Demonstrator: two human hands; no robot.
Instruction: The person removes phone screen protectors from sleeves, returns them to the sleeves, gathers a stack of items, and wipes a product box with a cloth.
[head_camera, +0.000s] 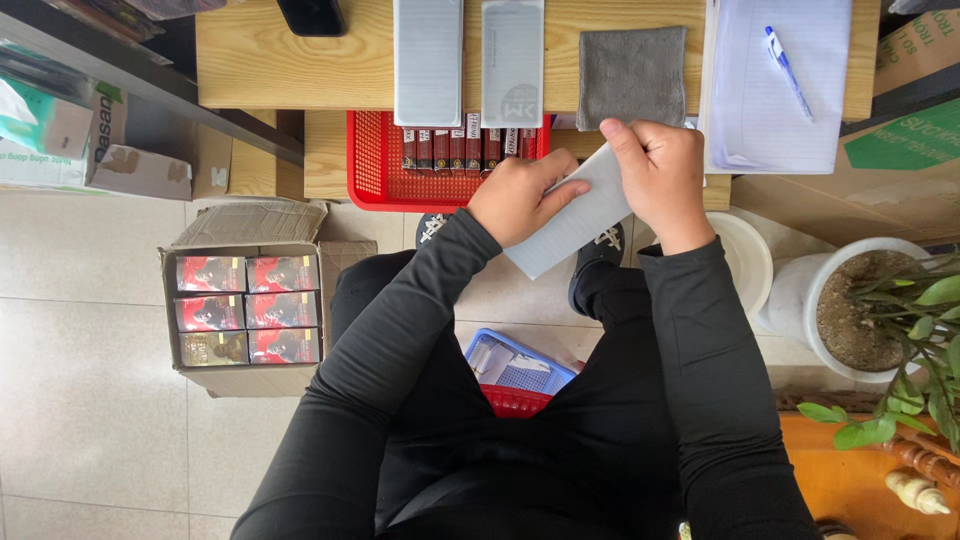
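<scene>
Both my hands hold one pale grey-white flat rectangular sleeve (572, 222) over my lap, below the wooden desk edge. My left hand (518, 197) grips its left side, thumb stretched across its face. My right hand (656, 175) pinches its upper corner. Two similar flat pale packs (428, 60) (512, 60) lie side by side on the desk (270, 60), just above. A grey cloth (631, 75) lies to their right.
A red basket (372, 160) holds several small red boxes. Paper pad (775, 90) with a blue pen (787, 70) sits at desk right. An open carton (246, 305) of boxes is on the floor left, a blue basket (515, 365) between my legs, potted plant (870, 310) right.
</scene>
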